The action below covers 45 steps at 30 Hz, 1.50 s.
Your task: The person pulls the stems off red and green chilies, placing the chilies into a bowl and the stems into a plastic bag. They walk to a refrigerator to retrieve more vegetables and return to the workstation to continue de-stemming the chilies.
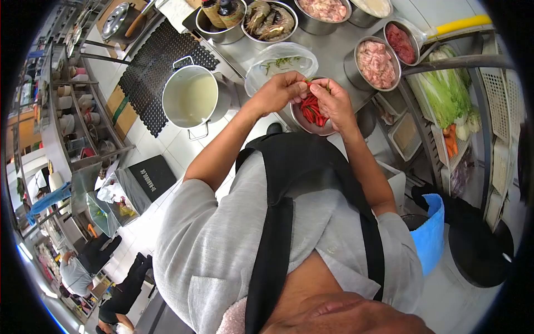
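Both hands meet above a metal bowl [325, 131] of red chillies [313, 111], near the counter's edge. My left hand [282, 92] has its fingers pinched on a red chilli at the bowl's upper left. Close against it, my right hand [334, 103] is closed at the same chilli, with a bit of green stem showing by its fingers. Just behind the hands lies an open clear plastic bag [255, 75] with green stems [283, 62] inside.
Metal bowls with prawns [270, 21], pale meat [378, 64] and red meat [401, 43] stand on the counter [328, 51]. A large pot [192, 97] of pale liquid is at left. Vegetable crates [442, 150] flank the right. Two people are visible at lower left.
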{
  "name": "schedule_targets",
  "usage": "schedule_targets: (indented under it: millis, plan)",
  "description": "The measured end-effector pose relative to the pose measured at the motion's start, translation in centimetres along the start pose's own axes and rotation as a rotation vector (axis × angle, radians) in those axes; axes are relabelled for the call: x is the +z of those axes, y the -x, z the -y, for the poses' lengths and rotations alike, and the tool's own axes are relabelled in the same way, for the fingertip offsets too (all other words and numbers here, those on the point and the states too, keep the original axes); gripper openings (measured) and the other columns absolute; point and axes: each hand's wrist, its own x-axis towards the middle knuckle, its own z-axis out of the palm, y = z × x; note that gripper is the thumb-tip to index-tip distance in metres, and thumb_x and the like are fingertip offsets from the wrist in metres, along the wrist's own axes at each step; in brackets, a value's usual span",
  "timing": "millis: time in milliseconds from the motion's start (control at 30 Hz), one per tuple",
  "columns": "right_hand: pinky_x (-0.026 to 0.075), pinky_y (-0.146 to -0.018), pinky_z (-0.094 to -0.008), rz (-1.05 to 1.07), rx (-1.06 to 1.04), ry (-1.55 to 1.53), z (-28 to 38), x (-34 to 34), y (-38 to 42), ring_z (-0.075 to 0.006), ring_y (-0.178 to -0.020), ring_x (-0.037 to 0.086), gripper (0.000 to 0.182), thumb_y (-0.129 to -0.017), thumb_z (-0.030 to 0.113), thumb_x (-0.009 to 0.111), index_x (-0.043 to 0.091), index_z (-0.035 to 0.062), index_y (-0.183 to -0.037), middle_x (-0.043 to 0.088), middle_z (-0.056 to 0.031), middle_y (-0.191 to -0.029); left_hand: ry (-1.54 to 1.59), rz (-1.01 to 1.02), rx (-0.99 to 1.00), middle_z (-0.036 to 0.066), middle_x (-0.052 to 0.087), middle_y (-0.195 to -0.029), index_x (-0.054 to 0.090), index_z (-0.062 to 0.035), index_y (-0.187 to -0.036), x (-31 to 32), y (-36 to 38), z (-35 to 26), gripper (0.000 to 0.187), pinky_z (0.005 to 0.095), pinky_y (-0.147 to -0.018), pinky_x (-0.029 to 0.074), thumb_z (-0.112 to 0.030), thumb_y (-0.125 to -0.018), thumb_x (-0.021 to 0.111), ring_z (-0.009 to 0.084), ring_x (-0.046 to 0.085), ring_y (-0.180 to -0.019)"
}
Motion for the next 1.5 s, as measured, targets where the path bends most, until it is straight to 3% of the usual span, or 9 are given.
schedule_targets:
  millis: [233,333,533,633,700,933,1133,1300,1500]
  plan:
    - [0.023,-0.037,-0.0166,-0.103,0.016,0.154,-1.3,-1.5,1.3,0.0003,-0.042,0.033,0.013,-0.086,0.014,0.061,0.054,0.0027,-0.09,0.044,0.006,-0.058,-0.112,-0.041,0.096,0.002,0.06,-0.086,0.058,-0.0015,-0.099,2.8,-0.2,2.0,0.012,0.0241,-0.073,0.046,-0.009,-0.09,0.056,0.0086,0.055,-0.08]
    - [0.032,-0.041,-0.0192,-0.12,0.09,-0.1,-1.6,-2.2,1.6,-0.0032,-0.045,0.041,0.012,-0.082,0.012,0.063,0.056,0.0026,-0.085,0.05,0.0031,-0.06,-0.081,-0.009,0.132,0.003,0.061,-0.087,0.058,-0.0006,-0.098,3.6,-0.4,2.9,0.012,0.0253,-0.073,0.046,-0.007,-0.089,0.056,0.0094,0.056,-0.082]
    - [0.047,-0.057,-0.0287,-0.465,-0.465,0.895,-3.3,-1.8,1.3,-0.0147,-0.057,0.056,0.012,-0.08,0.009,0.06,0.056,0.0001,-0.073,0.059,-0.0062,-0.071,-0.597,-0.147,0.383,0.006,0.062,-0.085,0.058,0.0009,-0.097,4.8,-0.7,3.0,0.012,0.0273,-0.071,0.048,-0.007,-0.088,0.057,0.0104,0.057,-0.078]
    - [0.045,-0.053,-0.0287,-0.482,-0.445,0.671,-3.7,-3.9,0.7,-0.0152,-0.055,0.053,0.008,-0.08,0.008,0.056,0.053,0.003,-0.074,0.06,-0.0071,-0.07,-0.445,-0.158,0.308,0.004,0.062,-0.083,0.059,0.0005,-0.096,4.8,-1.2,3.9,0.012,0.0273,-0.069,0.048,-0.009,-0.088,0.059,0.0104,0.057,-0.076]
    - [0.042,-0.05,-0.0272,0.013,0.003,-0.507,-2.7,-6.5,0.8,-0.0142,-0.055,0.05,0.007,-0.078,0.009,0.054,0.048,0.0065,-0.077,0.061,-0.0079,-0.074,-0.094,-0.102,0.125,0.003,0.062,-0.081,0.06,-0.0002,-0.095,4.6,-1.4,4.5,0.014,0.0272,-0.067,0.047,-0.011,-0.087,0.06,0.0097,0.057,-0.076]
    - [0.034,-0.04,-0.0221,-0.053,0.121,-0.384,-3.3,-6.7,2.3,-0.01,-0.05,0.043,0.006,-0.079,0.009,0.05,0.048,0.0056,-0.084,0.051,-0.0051,-0.074,-0.087,0.048,-0.075,0.002,0.062,-0.08,0.062,-0.0002,-0.094,3.5,-1.2,4.2,0.017,0.027,-0.067,0.046,-0.016,-0.089,0.059,0.009,0.055,-0.074]
    - [0.033,-0.049,-0.0181,-0.157,-0.073,0.339,-3.8,-3.6,2.2,-0.0003,-0.055,0.039,0.016,-0.087,0.019,0.061,0.056,0.0031,-0.087,0.051,0.003,-0.068,-0.436,0.067,0.171,0.009,0.062,-0.079,0.063,-0.0018,-0.092,4.0,-1.4,4.7,0.015,0.0311,-0.068,0.046,-0.014,-0.085,0.062,0.0171,0.058,-0.072]
    - [0.03,-0.04,-0.0184,-0.154,0.127,0.096,-3.6,-4.4,2.2,-0.0004,-0.047,0.037,0.01,-0.086,0.014,0.06,0.054,0.006,-0.085,0.047,0.0049,-0.062,-0.811,-0.012,0.614,0.014,0.06,-0.082,0.064,-0.0045,-0.092,4.3,-1.5,4.3,0.018,0.0396,-0.069,0.048,-0.007,-0.075,0.063,0.0324,0.058,-0.079]
    - [0.023,-0.032,-0.0186,-0.034,0.302,-0.535,-4.1,-5.3,2.5,-0.0035,-0.039,0.033,0.009,-0.087,0.013,0.055,0.05,0.0092,-0.079,0.038,0.0066,-0.056,-0.878,0.009,0.637,0.013,0.06,-0.083,0.065,-0.0049,-0.096,4.9,-1.2,2.3,0.023,0.0392,-0.069,0.048,-0.005,-0.073,0.064,0.0309,0.059,-0.079]
